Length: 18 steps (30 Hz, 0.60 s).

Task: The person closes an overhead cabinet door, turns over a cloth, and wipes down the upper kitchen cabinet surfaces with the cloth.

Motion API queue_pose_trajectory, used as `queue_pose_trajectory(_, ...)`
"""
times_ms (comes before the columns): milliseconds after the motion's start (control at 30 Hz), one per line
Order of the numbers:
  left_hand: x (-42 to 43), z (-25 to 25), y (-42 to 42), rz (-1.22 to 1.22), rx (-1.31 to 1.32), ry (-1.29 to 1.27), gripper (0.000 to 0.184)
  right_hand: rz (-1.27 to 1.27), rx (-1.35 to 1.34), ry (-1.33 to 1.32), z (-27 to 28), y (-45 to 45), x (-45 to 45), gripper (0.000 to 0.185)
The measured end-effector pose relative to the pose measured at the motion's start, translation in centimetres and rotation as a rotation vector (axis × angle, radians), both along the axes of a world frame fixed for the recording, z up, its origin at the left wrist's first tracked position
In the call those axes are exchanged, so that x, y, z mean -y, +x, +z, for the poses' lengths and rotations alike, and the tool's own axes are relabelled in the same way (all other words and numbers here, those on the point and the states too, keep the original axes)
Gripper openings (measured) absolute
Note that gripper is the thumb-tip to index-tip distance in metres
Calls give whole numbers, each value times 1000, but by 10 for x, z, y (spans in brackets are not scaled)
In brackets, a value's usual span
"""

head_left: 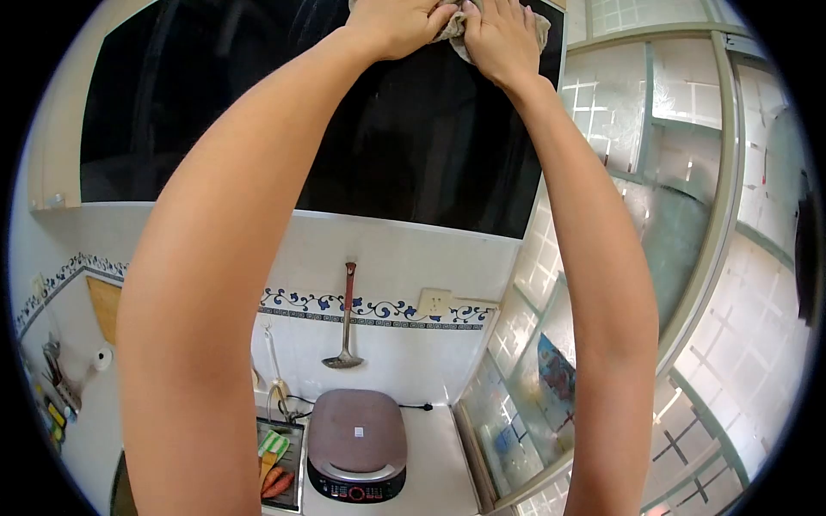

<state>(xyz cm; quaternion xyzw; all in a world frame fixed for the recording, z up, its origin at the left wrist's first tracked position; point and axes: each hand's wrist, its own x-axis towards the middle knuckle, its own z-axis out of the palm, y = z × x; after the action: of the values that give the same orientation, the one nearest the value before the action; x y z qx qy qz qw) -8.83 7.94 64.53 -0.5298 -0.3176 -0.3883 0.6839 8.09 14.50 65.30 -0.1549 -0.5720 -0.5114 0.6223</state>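
Note:
Both arms reach up to a dark glossy cabinet front (413, 146). At its top edge my left hand (397, 24) presses on a crumpled light cloth (543, 33), fingers partly cut off by the frame. Beside it, my right hand (502, 39) rests on the same cloth, which bunches between the two hands and shows past the right one. The thumbs are near each other.
Below the cabinet a ladle (346, 344) hangs on the tiled wall, left of a socket (436, 303). A brown electric cooker (357, 434) stands on the counter (439, 456), beside a tray holding carrots (275, 483). Framed glass panels (680, 172) rise at the right.

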Motion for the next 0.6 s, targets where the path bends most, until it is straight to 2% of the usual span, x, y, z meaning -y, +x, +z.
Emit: queue_pose_trajectory(600,19,-54,-27,-5,75,-71,55,10,62,-1,-46,-25,11,59)
